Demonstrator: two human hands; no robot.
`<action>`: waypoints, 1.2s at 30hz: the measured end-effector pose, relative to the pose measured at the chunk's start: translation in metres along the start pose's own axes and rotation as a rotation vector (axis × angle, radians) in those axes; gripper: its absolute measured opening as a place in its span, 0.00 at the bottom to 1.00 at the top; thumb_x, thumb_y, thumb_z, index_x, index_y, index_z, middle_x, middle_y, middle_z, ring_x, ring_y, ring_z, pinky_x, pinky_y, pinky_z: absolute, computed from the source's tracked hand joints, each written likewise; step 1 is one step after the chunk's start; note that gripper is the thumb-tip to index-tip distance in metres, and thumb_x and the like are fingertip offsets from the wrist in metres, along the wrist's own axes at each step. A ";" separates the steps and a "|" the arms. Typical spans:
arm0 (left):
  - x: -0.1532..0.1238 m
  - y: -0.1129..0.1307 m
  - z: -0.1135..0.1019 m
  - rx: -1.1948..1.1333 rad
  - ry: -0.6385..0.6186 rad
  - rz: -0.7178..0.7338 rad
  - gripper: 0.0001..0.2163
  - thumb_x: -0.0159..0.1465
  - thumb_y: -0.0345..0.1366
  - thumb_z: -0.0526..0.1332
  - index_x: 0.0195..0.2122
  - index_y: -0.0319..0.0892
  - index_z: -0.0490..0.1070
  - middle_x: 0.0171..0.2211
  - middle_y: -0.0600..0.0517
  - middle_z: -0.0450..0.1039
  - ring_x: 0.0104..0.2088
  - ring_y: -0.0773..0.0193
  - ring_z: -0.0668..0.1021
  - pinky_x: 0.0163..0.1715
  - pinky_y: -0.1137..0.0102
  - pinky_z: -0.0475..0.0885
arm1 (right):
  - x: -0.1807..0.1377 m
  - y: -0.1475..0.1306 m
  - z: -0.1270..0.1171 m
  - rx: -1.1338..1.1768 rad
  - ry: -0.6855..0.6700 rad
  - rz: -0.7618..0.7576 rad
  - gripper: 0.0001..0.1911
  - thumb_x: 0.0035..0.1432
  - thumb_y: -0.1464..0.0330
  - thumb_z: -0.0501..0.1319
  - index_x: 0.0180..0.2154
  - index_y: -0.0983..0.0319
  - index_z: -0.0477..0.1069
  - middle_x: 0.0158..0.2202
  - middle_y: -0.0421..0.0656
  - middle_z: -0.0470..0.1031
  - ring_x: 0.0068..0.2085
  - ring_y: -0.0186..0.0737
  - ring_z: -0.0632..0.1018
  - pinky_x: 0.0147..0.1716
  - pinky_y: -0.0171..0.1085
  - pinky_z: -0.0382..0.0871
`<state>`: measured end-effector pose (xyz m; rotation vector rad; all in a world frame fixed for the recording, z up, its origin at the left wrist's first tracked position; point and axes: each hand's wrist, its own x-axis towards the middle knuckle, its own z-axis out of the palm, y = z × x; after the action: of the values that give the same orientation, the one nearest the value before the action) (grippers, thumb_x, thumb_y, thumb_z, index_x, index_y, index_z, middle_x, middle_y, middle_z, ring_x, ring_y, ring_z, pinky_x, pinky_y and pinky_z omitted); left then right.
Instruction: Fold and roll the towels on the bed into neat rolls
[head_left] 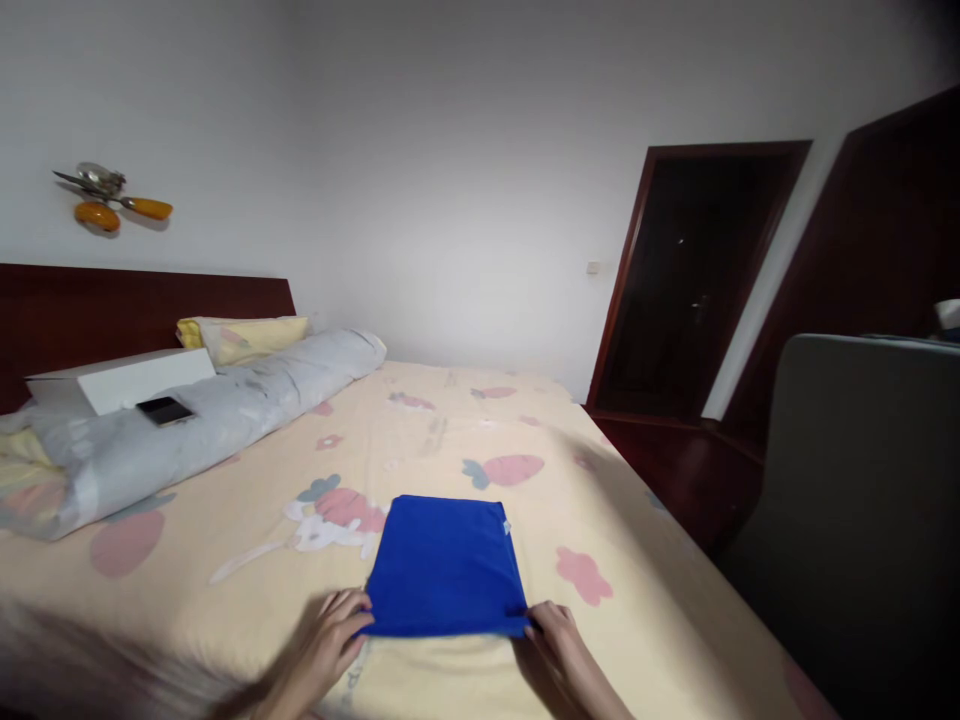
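A blue piece of folded cloth (448, 560) lies flat on the bed, roughly square, with a small white label on its right edge. My left hand (339, 632) is closed on its near left corner, fingers and thumb pinching the edge. At the near right corner, my right hand (556, 636) pinches the cloth in the same way, with a small fold beside the fingertips. Beneath the cloth is a pale yellow bedsheet (431, 445) printed with strawberries, flowers and a white rabbit. What kind of item the cloth is cannot be made out.
A rolled grey quilt (247, 400) lies along the headboard (150, 298), with a white box (146, 380) and a phone (166, 410) on it. Behind it sits a yellow pillow (259, 338). A dark chair back (862, 520) stands at the right, near a doorway (705, 290).
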<state>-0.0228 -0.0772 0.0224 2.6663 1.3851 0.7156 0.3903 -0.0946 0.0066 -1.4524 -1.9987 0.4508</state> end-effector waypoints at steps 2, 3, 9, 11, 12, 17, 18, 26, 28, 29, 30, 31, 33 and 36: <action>-0.002 0.001 -0.001 -0.074 -0.082 -0.059 0.11 0.59 0.31 0.60 0.40 0.51 0.77 0.41 0.53 0.78 0.44 0.59 0.78 0.47 0.65 0.72 | 0.000 0.003 -0.005 0.018 -0.082 0.025 0.17 0.65 0.57 0.50 0.33 0.59 0.72 0.35 0.44 0.75 0.38 0.44 0.73 0.42 0.42 0.65; -0.003 0.000 0.001 -0.110 -0.106 -0.096 0.09 0.60 0.32 0.60 0.39 0.50 0.77 0.40 0.53 0.79 0.43 0.60 0.78 0.46 0.66 0.72 | 0.000 0.004 -0.005 0.035 -0.093 0.038 0.18 0.65 0.56 0.50 0.34 0.59 0.72 0.36 0.44 0.75 0.38 0.44 0.73 0.42 0.42 0.65; 0.008 -0.005 0.014 -0.180 -0.010 -0.304 0.11 0.65 0.39 0.54 0.43 0.49 0.74 0.42 0.51 0.79 0.44 0.59 0.78 0.47 0.66 0.71 | 0.005 0.000 0.004 0.103 0.028 0.094 0.18 0.66 0.57 0.47 0.40 0.58 0.71 0.36 0.45 0.75 0.38 0.44 0.74 0.39 0.40 0.67; 0.015 -0.001 0.015 -0.149 0.009 -0.310 0.11 0.65 0.37 0.52 0.43 0.49 0.73 0.42 0.52 0.78 0.43 0.60 0.78 0.47 0.66 0.71 | 0.009 -0.002 0.006 0.056 0.075 0.104 0.17 0.66 0.59 0.47 0.39 0.58 0.71 0.35 0.45 0.75 0.37 0.45 0.75 0.38 0.41 0.67; 0.017 0.000 0.016 -0.123 0.015 -0.320 0.11 0.65 0.35 0.52 0.42 0.49 0.73 0.41 0.52 0.78 0.43 0.61 0.78 0.47 0.66 0.71 | 0.012 -0.002 0.006 0.020 0.092 0.108 0.17 0.66 0.61 0.47 0.38 0.58 0.71 0.35 0.45 0.75 0.37 0.45 0.75 0.38 0.41 0.67; 0.019 0.003 0.034 0.134 0.067 -0.483 0.16 0.60 0.28 0.53 0.45 0.49 0.73 0.44 0.52 0.78 0.48 0.57 0.77 0.50 0.58 0.68 | 0.015 0.002 0.017 -0.249 0.205 0.064 0.12 0.61 0.69 0.51 0.34 0.59 0.72 0.35 0.47 0.75 0.37 0.46 0.74 0.39 0.43 0.67; 0.019 0.005 0.041 0.186 0.094 -0.497 0.18 0.60 0.27 0.52 0.47 0.49 0.73 0.46 0.50 0.77 0.50 0.55 0.76 0.52 0.56 0.67 | 0.014 0.002 0.024 -0.292 0.248 0.038 0.10 0.59 0.69 0.53 0.38 0.59 0.73 0.39 0.48 0.76 0.40 0.48 0.75 0.41 0.45 0.67; 0.046 0.077 0.111 0.159 0.063 0.011 0.27 0.67 0.28 0.45 0.68 0.47 0.51 0.67 0.50 0.57 0.65 0.61 0.62 0.63 0.60 0.60 | 0.026 -0.048 0.103 -0.258 0.161 -0.291 0.32 0.58 0.74 0.51 0.65 0.62 0.55 0.63 0.49 0.64 0.63 0.46 0.66 0.60 0.47 0.61; 0.052 0.086 0.114 0.179 0.040 0.000 0.26 0.69 0.32 0.45 0.69 0.47 0.47 0.67 0.48 0.54 0.66 0.58 0.60 0.63 0.55 0.59 | 0.033 -0.055 0.103 -0.261 0.076 -0.259 0.30 0.62 0.71 0.49 0.65 0.58 0.54 0.65 0.45 0.60 0.65 0.46 0.62 0.61 0.50 0.59; 0.054 0.084 0.111 0.188 0.025 -0.036 0.25 0.70 0.35 0.45 0.68 0.48 0.48 0.67 0.48 0.54 0.66 0.56 0.60 0.62 0.53 0.59 | 0.035 -0.054 0.099 -0.276 0.048 -0.217 0.28 0.63 0.69 0.49 0.65 0.56 0.55 0.65 0.44 0.59 0.65 0.47 0.61 0.61 0.51 0.58; 0.055 0.080 0.106 0.193 0.004 -0.079 0.24 0.71 0.38 0.44 0.68 0.49 0.49 0.68 0.48 0.53 0.66 0.55 0.60 0.62 0.52 0.60 | 0.037 -0.052 0.093 -0.295 0.030 -0.169 0.26 0.65 0.66 0.49 0.64 0.54 0.57 0.66 0.44 0.59 0.65 0.48 0.61 0.61 0.52 0.58; 0.055 0.072 0.099 0.196 -0.023 -0.126 0.23 0.71 0.41 0.44 0.68 0.51 0.50 0.68 0.49 0.53 0.66 0.54 0.60 0.61 0.51 0.59 | 0.037 -0.047 0.086 -0.314 0.020 -0.120 0.25 0.66 0.62 0.49 0.63 0.54 0.58 0.66 0.44 0.58 0.65 0.50 0.61 0.61 0.54 0.58; 0.053 0.053 0.084 0.198 -0.085 -0.213 0.24 0.71 0.47 0.44 0.67 0.53 0.53 0.68 0.49 0.53 0.66 0.53 0.59 0.62 0.49 0.58 | 0.036 -0.035 0.072 -0.344 0.018 -0.030 0.27 0.65 0.54 0.49 0.63 0.55 0.60 0.66 0.46 0.58 0.65 0.52 0.61 0.61 0.56 0.57; 0.047 0.024 0.066 0.201 -0.141 -0.317 0.25 0.70 0.51 0.43 0.67 0.53 0.52 0.68 0.50 0.51 0.67 0.53 0.57 0.63 0.48 0.54 | 0.033 -0.017 0.059 -0.364 0.047 0.069 0.33 0.64 0.47 0.48 0.63 0.58 0.59 0.66 0.49 0.57 0.65 0.54 0.61 0.61 0.59 0.55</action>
<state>0.0462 -0.0436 -0.0125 2.4818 1.8643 0.3673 0.3323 -0.0642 -0.0183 -1.7355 -2.0729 0.0788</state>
